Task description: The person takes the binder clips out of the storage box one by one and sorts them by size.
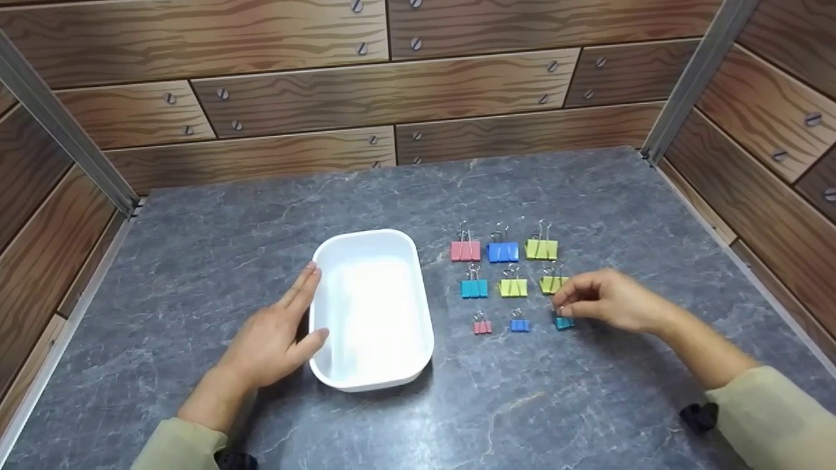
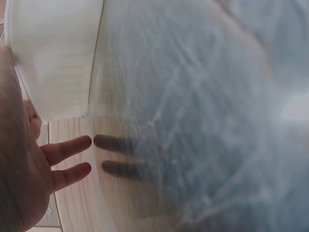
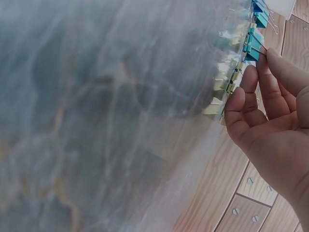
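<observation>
Beside white tub [image 1: 372,312], clips [image 1: 502,251]: no readable writing.

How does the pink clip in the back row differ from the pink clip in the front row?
The back pink clip is clearly larger than the front pink clip. The back one heads the left column, farthest from the person; the front one ends that column, nearest the person. Both are pink with wire handles up, standing untouched on the grey table.
</observation>
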Demonstrator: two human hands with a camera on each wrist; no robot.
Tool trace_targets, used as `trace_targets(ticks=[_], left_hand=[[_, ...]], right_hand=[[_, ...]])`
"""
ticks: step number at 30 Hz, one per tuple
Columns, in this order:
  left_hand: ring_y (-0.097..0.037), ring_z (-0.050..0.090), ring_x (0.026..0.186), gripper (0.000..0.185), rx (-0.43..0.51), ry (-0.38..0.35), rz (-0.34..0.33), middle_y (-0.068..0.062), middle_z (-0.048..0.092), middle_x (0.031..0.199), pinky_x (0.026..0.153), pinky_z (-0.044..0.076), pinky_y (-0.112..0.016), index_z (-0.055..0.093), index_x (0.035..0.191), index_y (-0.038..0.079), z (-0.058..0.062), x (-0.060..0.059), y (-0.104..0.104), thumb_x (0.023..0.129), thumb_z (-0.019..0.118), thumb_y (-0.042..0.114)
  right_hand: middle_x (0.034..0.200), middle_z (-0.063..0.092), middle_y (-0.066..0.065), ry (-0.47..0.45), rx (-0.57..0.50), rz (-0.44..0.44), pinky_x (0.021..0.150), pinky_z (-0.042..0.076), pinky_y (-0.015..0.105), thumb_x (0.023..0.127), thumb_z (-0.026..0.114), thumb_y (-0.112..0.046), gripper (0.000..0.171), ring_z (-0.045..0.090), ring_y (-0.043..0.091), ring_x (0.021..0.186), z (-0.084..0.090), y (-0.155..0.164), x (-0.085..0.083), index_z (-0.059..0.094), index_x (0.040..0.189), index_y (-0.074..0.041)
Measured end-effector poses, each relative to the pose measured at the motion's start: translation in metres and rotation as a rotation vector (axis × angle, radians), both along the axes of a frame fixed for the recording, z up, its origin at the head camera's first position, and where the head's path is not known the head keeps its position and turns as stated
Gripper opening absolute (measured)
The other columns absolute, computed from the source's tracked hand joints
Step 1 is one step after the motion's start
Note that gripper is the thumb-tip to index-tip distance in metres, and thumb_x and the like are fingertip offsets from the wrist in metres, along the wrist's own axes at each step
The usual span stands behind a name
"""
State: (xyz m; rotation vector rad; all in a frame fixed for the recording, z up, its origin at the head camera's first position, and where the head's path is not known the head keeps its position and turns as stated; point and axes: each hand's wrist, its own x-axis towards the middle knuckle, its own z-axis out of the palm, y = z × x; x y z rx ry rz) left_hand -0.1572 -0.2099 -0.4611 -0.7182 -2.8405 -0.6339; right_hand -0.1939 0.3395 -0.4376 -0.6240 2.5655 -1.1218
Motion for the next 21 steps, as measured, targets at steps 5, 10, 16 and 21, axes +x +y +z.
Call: trace_targets(ticks=[5,10,16,21], left_hand=[[-0.041,0.070,0.111,0.087,0.001,-0.009,-0.001,0.000,0.016,0.177,0.089,0.056,-0.059,0.018,0.171,0.013,0.000,0.001,0.001,0.102,0.059,0.046],[-0.042,0.069,0.113,0.086,0.001,-0.009,-0.001,0.000,0.016,0.177,0.090,0.056,-0.059,0.019,0.171,0.013,0.001,0.000,0.002,0.103,0.059,0.046],[-0.043,0.069,0.115,0.087,-0.012,-0.006,-0.001,-0.001,0.016,0.177,0.091,0.055,-0.059,0.018,0.171,0.012,0.001,-0.001,0.003,0.102,0.059,0.046],[-0.043,0.068,0.117,0.088,-0.034,-0.004,0.005,-0.002,0.019,0.176,0.091,0.055,-0.059,0.020,0.171,0.011,0.003,-0.001,0.003,0.101,0.060,0.047]], right_hand=[[0.104,0.078,0.001,-0.004,0.018,-0.009,0.083,0.057,0.027,0.095,0.079,-0.016,0.016,0.071,0.016,0.096,-0.002,0.001,0.000,0.079,0.109,-0.010],[0.105,0.079,0.002,-0.006,0.014,-0.008,0.084,0.057,0.026,0.095,0.078,-0.015,0.016,0.072,0.017,0.097,-0.003,0.003,0.000,0.079,0.110,-0.010],[0.112,0.078,0.009,0.010,-0.014,0.000,0.085,0.057,0.024,0.095,0.077,-0.011,0.020,0.072,0.016,0.101,0.001,0.008,0.001,0.078,0.114,-0.005],[0.112,0.079,0.009,0.055,-0.024,-0.030,0.086,0.056,0.022,0.096,0.077,-0.011,0.022,0.072,0.012,0.100,0.011,0.013,0.001,0.078,0.116,-0.003]])
